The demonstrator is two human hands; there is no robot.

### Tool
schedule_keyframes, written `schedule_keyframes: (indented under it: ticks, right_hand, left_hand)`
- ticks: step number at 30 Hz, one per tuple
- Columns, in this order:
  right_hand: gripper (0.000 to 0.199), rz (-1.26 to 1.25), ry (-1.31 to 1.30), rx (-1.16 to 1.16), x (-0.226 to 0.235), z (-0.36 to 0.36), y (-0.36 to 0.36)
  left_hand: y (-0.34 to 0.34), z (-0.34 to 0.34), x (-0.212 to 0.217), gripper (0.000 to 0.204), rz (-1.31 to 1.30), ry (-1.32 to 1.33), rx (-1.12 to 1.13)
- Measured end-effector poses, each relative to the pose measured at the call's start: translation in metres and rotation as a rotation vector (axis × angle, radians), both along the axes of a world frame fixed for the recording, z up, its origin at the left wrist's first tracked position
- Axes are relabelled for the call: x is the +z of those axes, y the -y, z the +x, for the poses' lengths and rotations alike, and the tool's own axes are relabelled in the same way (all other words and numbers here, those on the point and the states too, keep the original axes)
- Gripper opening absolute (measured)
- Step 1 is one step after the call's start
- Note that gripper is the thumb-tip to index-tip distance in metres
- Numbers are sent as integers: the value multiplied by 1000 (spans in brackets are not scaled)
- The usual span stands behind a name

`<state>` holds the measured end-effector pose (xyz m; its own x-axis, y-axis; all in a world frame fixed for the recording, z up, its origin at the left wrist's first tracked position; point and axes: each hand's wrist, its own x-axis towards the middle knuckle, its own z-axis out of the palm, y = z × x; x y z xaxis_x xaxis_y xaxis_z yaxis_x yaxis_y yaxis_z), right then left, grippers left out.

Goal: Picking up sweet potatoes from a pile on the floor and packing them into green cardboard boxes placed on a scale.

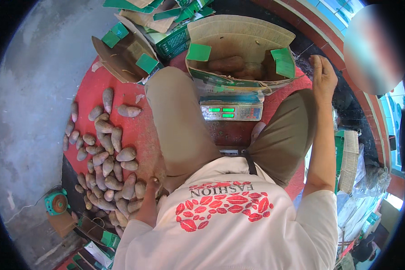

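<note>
Red mat (139,130), largest item, spread over grey concrete floor (31,90); the person sits on it, knees apart, in tan trousers and a white printed shirt.

Cardboard box (240,49), open-topped with green flaps, standing on an electronic scale (231,110) between the knees, straight ahead; several brown sweet potatoes lie inside. A second, empty box (121,56) lies tipped on the far left, with a stack of flattened green-and-white cartons (166,22) behind.

Heap of sweet potatoes (105,157), purple-brown, loose on the mat at the person's left, running from beside the left knee back to the hip; long axes mostly point away from the person, a few lie crosswise.

Left hand (154,183), lowered to the near edge of the heap, touching or just over the nearest tubers; fingers hidden against them, so whether it grips one cannot be told. This hand is much the nearer to the heap.

Right hand (323,74), raised at the right of the box, fingers loosely curled, holding nothing, well apart from the heap.

Small teal tape dispenser (56,202), on the floor at lower left.
</note>
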<state>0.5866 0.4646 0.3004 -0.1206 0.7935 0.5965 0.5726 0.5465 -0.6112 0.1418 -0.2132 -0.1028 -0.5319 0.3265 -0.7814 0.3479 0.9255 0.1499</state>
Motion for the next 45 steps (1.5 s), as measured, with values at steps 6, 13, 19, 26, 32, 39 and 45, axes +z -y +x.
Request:
schedule_keyframes:
  ticks: [6,13,19,26,32,39,45]
  right_hand:
    - [24,173,394,-250,-7,25,3]
    - [28,128,473,-284,-15,31,2]
    - [28,116,503,-256,-12,27,6]
    - [27,134,511,-261,-11,23,6]
    - [27,175,496,-241,-12,22,3]
    - [24,144,441,-214,-5,10,9]
    - [22,190,424,-191,-10,17,6]
  left_hand:
    - [-26,71,-7,52,-162,98,-199]
    - [6,95,-10,44,-311,192,-256]
    - [10,108,-10,41,-294,113,-260]
    - [39,99,-1,37,-306,11,-280]
    - [39,91,4,34,-336,-84,-301]
    - [6,50,71,25,-229,-192,-258]
    - [-101,2,148,24,391,-500,-237]
